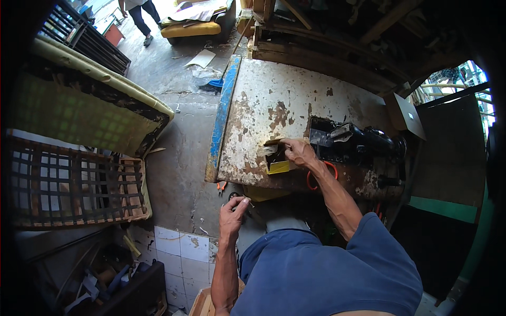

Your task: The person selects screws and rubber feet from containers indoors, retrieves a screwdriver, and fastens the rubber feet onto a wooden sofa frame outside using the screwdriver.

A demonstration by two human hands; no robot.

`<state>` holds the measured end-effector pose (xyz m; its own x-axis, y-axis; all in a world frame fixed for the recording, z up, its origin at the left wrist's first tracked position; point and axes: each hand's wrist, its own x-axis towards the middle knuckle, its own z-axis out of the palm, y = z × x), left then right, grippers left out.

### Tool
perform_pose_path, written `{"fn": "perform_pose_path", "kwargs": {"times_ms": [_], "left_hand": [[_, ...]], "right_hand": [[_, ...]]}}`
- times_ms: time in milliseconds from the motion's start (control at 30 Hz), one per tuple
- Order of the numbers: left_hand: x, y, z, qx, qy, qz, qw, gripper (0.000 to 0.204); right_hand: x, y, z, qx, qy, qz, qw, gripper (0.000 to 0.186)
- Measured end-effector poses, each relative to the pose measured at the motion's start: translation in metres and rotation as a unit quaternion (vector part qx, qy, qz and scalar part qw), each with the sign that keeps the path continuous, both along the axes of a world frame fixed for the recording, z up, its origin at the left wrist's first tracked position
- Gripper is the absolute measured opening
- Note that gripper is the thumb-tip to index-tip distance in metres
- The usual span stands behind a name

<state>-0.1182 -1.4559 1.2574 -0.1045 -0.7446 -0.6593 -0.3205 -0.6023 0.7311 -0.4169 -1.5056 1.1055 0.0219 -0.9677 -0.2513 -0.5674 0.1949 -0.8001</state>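
My right hand (298, 151) reaches over a worn white table (263, 100) and rests at the needle end of a black sewing machine (353, 143). Its fingers pinch something small beside a yellow piece (279, 167) lying in an opening in the tabletop. My left hand (232, 211) hangs below the table's near edge, above my lap, with its fingers closed on a small dark object (234, 196) that I cannot identify. Orange-handled scissors (312, 181) lie on the table by my right wrist.
The table has a blue-painted left edge (221, 118). A wooden lattice frame (74, 184) and a padded frame (89, 105) stand at the left. Small orange pliers (222, 185) lie below the table edge. A person (138, 13) walks at the far top left near a yellow seat (192, 27).
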Motion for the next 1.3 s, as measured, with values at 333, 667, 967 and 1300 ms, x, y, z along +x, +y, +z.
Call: {"fn": "perform_pose_path", "kwargs": {"times_ms": [333,667,967,1300], "left_hand": [[0.001,-0.002,-0.008,-0.014,-0.001,0.008,1.000,0.021],[-0.005,0.000,-0.013,-0.043,0.000,0.008,0.999,0.021],[-0.002,-0.002,0.000,-0.008,0.030,0.005,0.999,0.022],[-0.059,0.042,0.035,0.016,0.047,-0.142,0.989,0.023]], "right_hand": [[0.009,0.024,0.029,0.191,0.082,0.101,0.973,0.029],[0.046,0.041,0.012,0.014,0.123,-0.065,0.990,0.026],[0.038,0.045,0.037,-0.025,0.099,-0.050,0.993,0.022],[0.006,0.151,0.177,-0.020,-0.119,0.089,0.989,0.021]]}}
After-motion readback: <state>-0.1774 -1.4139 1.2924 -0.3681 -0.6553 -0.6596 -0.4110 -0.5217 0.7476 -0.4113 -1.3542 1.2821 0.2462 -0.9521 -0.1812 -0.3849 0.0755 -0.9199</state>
